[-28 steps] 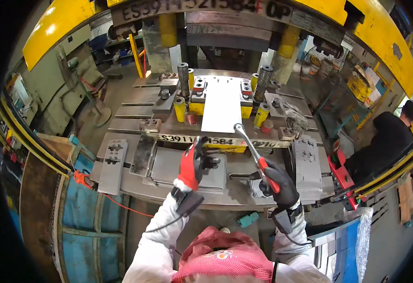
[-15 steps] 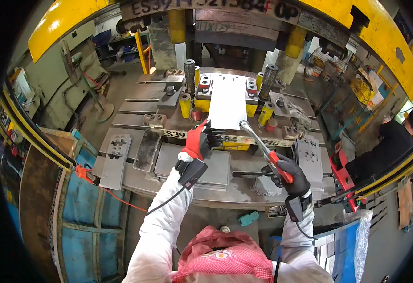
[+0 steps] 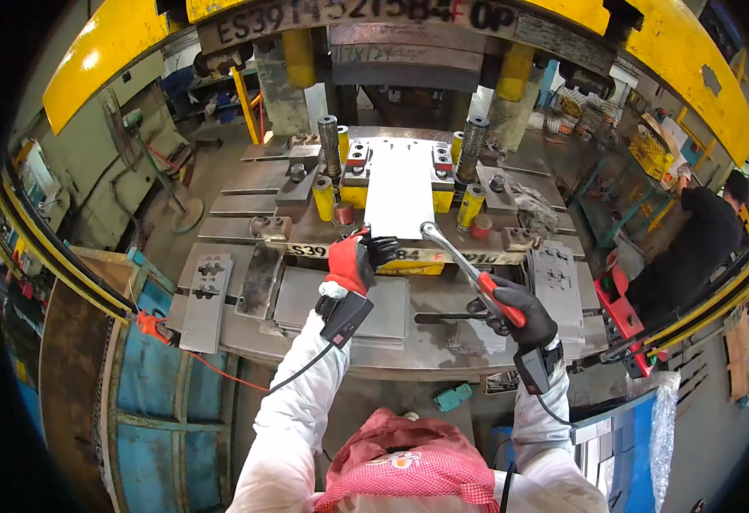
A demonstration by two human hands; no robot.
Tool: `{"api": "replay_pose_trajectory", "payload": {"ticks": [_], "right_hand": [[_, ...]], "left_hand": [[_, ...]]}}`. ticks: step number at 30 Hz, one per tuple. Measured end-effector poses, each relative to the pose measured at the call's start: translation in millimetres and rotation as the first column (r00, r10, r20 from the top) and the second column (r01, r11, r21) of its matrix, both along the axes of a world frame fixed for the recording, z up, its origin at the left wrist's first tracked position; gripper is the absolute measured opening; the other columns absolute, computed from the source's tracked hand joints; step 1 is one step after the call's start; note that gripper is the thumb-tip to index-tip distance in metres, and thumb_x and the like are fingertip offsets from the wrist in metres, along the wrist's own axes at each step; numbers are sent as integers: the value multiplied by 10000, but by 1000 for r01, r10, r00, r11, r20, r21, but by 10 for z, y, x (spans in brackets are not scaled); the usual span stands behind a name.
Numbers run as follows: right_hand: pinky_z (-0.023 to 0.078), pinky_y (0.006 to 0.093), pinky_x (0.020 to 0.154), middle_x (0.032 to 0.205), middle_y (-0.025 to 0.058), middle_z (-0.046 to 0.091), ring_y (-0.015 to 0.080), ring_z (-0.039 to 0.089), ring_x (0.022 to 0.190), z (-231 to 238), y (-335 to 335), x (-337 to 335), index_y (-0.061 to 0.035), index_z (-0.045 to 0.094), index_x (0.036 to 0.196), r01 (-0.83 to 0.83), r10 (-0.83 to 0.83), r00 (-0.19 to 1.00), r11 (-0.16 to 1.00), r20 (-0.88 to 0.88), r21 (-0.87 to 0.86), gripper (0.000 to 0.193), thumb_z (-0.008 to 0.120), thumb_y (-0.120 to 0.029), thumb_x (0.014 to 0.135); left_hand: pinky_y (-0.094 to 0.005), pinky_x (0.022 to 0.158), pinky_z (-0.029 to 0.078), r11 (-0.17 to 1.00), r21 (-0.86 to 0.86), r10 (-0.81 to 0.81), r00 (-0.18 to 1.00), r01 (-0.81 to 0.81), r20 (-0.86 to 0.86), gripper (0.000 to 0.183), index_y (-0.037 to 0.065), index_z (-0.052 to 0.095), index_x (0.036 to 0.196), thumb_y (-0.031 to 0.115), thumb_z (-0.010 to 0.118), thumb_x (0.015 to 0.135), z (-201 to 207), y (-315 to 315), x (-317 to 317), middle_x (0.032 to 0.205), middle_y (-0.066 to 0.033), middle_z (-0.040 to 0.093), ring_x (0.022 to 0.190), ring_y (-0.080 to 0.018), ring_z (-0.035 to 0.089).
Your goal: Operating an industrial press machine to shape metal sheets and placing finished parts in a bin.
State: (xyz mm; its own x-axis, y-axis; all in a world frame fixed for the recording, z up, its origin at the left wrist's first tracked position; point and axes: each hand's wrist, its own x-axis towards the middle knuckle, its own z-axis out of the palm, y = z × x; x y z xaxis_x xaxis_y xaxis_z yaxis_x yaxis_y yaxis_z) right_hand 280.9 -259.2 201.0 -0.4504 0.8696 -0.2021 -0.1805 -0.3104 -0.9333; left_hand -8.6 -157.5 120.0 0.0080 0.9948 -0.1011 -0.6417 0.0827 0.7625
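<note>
Grey floor around me, a green pedestal stand (round-footed) off left, a yellow basket by a teal rack

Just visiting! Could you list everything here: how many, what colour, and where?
Machine frame: one, yellow, across the top
Sheet: one, white, centre
Long tool: one, silver with red grip, right of centre
Plate pile: one, grey, below the sheet
Tall posts: two, dark, flanking the sheet
Basket: one, yellow, right background
Co-worker: one, dark clothes, far right
Small object: one, teal, lower middle
Left hand: one, red-and-black glove, sheet's near left corner
Right hand: one, black glove, gripping the tool
</note>
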Motion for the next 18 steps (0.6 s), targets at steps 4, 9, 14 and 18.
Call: {"api": "replay_pose_trajectory", "payload": {"ticks": [4,9,14,18], "right_hand": [[369,185,440,920,118,613,73,483,522,70,-22,-137,-27,432,1227,-23,23,1000,999,7,31,559,541,-341,777],[373,179,447,917,127,610,74,498,554,83,-13,-73,-28,427,1227,-2,2,1000,1000,19,20,572,542,-360,777],[349,172,437,909,128,611,66,476,538,53,12,-27,-28,433,1216,-22,22,1000,1000,3,-5,566,546,-363,773],[329,174,427,899,125,612,62,455,520,63,7,-74,-36,440,1209,-19,19,1000,1000,8,6,555,547,-361,773]], "left_hand": [[-326,718,532,874,466,317,563,139,-763,438,-63,498,1046,332,348,933,-644,304,-391,927,-193,618,785,-256,632],[-317,674,538,940,341,204,783,10,-588,429,-54,505,1028,339,366,927,-302,95,-167,897,-181,627,735,-248,635],[-286,575,516,995,-74,70,997,-68,33,427,-20,543,984,381,422,901,226,-187,50,838,-147,632,642,-215,615],[-269,528,484,998,-61,11,997,-7,77,464,1,574,939,446,465,866,201,-313,172,794,-121,629,612,-189,595]]}}
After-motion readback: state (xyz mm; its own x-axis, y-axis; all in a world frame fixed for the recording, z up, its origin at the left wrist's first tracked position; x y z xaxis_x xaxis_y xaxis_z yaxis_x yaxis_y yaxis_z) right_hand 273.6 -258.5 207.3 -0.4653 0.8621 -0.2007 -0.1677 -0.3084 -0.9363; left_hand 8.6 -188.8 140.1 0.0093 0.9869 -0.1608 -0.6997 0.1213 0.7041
